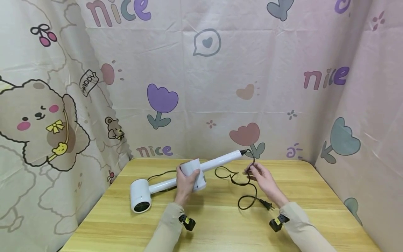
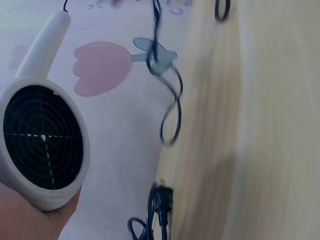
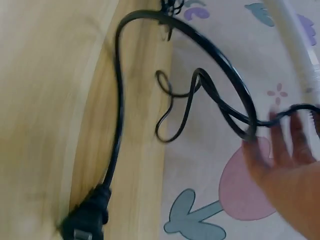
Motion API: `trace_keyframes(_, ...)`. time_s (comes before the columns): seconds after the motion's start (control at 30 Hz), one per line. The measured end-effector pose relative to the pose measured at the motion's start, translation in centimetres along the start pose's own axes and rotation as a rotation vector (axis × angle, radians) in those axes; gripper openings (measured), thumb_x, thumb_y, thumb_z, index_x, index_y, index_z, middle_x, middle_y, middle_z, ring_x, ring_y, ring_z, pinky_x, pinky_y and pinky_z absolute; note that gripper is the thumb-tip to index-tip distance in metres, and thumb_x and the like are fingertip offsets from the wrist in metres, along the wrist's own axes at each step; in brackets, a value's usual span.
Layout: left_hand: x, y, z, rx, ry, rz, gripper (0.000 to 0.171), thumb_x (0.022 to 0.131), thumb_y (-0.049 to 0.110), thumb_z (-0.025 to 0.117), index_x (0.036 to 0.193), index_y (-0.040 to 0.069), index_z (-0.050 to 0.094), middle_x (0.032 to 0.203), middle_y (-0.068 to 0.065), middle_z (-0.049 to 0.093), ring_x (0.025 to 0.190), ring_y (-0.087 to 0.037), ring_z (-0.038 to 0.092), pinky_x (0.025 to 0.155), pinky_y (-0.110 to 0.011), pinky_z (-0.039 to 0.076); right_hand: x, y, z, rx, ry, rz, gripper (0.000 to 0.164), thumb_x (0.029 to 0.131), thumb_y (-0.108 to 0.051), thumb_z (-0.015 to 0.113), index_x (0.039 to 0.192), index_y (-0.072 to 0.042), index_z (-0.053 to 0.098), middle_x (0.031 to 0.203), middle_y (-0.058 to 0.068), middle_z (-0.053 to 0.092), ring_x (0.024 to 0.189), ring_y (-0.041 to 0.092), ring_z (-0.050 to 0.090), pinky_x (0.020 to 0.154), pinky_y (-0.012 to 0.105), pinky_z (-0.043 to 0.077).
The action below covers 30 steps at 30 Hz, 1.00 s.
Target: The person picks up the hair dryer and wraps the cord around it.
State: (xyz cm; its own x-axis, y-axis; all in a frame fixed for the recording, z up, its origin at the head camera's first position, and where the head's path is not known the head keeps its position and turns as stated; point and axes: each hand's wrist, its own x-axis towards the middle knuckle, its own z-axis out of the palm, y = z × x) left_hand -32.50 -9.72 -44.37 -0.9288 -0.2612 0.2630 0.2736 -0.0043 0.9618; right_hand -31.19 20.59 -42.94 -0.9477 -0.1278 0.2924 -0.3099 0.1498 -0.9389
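In the head view my left hand (image 1: 185, 183) grips a white hair dryer (image 1: 220, 161) round its head, with the handle pointing up and to the right. The dryer's round black grille (image 2: 44, 137) faces the left wrist camera. A black power cord (image 1: 253, 159) leaves the handle's end and runs down to my right hand (image 1: 263, 178). My right thumb and fingers hold the cord, which crosses near the fingertips in the right wrist view; the exact grip is blurred. Below, the cord loops down to a two-pin plug (image 1: 267, 204) close to the right wrist.
Another white hair dryer (image 1: 140, 196) lies on the wooden table (image 1: 220, 227) at the left, its cord (image 1: 160, 174) trailing behind it and partly hidden by my left hand. A printed cloth (image 1: 201, 87) hangs along the table's back and sides.
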Motion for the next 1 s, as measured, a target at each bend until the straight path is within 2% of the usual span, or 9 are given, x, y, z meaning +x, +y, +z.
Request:
trace_keyframes(0.13,-0.2,-0.3,-0.3,0.075,-0.029,0.035,0.075,0.077,0.019,0.079,0.136,0.003,0.036,0.111,-0.021,0.056,0.091,-0.028,0.058,0.075,-0.038,0.057,0.5,-0.7,0.3,0.191,-0.021,0.03,0.039,0.104,-0.028,0.046,0.122,0.007,0.045,0.091,0.003,0.056,0.068,0.007,0.055,0.064,0.024,0.057)
trace_keyframes(0.2,-0.4,-0.5,-0.4,0.098,-0.057,0.039,0.078,0.077,0.02,0.079,0.14,0.004,0.035,0.112,-0.022,0.056,0.092,-0.029,0.059,0.074,-0.04,0.058,0.9,-1.1,0.5,0.22,-0.002,0.088,0.038,0.102,-0.027,0.052,0.121,0.006,0.045,0.082,-0.001,0.055,0.056,0.004,0.042,0.048,0.017,0.044)
trace_keyframes(0.3,-0.6,-0.6,-0.4,0.089,-0.079,0.039,0.078,0.079,0.02,0.078,0.142,0.006,0.034,0.114,-0.021,0.056,0.093,-0.028,0.059,0.075,-0.039,0.057,1.4,-1.6,0.7,0.219,0.019,0.211,0.05,0.098,-0.025,0.06,0.128,0.006,0.036,0.078,-0.003,0.056,0.049,0.001,0.033,0.041,0.015,0.028)
trace_keyframes(0.4,-0.8,0.0,-0.4,0.07,-0.093,0.031,0.075,0.081,0.017,0.076,0.141,0.002,0.035,0.115,-0.021,0.056,0.094,-0.027,0.059,0.078,-0.039,0.056,1.7,-1.7,0.7,0.194,0.009,0.304,0.064,0.096,-0.028,0.064,0.137,0.003,0.025,0.076,-0.003,0.055,0.046,0.0,0.03,0.039,0.015,0.026)
trace_keyframes(0.53,-0.9,0.8,-0.6,0.066,-0.126,0.043,0.072,0.081,0.016,0.075,0.139,0.0,0.036,0.115,-0.022,0.056,0.094,-0.027,0.059,0.078,-0.039,0.057,1.8,-1.7,0.0,0.126,-0.109,0.342,0.071,0.097,-0.037,0.061,0.144,0.001,0.025,0.064,-0.007,0.043,0.046,0.002,0.026,0.04,0.016,0.024)
trace_keyframes(0.63,-0.7,0.8,-0.9,0.069,-0.155,0.062,0.07,0.081,0.017,0.074,0.138,0.0,0.036,0.113,-0.023,0.056,0.092,-0.026,0.059,0.076,-0.038,0.056,1.8,-2.0,-0.9,0.159,-0.269,0.36,0.055,0.1,-0.039,0.054,0.134,0.0,0.034,0.061,-0.007,0.035,0.05,0.005,0.027,0.045,0.018,0.025)
trace_keyframes(0.77,-1.1,2.1,-1.2,0.07,-0.211,0.053,0.071,0.082,0.014,0.072,0.138,-0.006,0.034,0.112,-0.024,0.056,0.091,-0.024,0.059,0.075,-0.037,0.057,1.8,-2.2,-2.1,0.352,-0.449,0.414,0.021,0.105,-0.031,0.044,0.109,-0.011,0.049,0.069,-0.007,0.045,0.059,0.007,0.034,0.057,0.021,0.032)
trace_keyframes(0.87,-1.2,2.5,-1.3,0.067,-0.244,0.037,0.072,0.082,0.013,0.071,0.139,-0.007,0.033,0.112,-0.025,0.055,0.091,-0.024,0.059,0.076,-0.038,0.057,1.9,-2.2,-2.6,0.441,-0.518,0.445,0.02,0.106,-0.033,0.04,0.105,-0.017,0.054,0.077,-0.006,0.053,0.067,0.008,0.038,0.064,0.022,0.034)
trace_keyframes(1.0,-0.4,1.0,-1.3,0.08,-0.257,0.031,0.072,0.082,0.015,0.072,0.139,-0.004,0.034,0.113,-0.023,0.056,0.091,-0.024,0.058,0.076,-0.039,0.057,2.0,-2.2,-2.7,0.423,-0.566,0.474,0.027,0.105,-0.04,0.039,0.116,-0.017,0.047,0.084,-0.004,0.052,0.072,0.01,0.038,0.066,0.023,0.031)
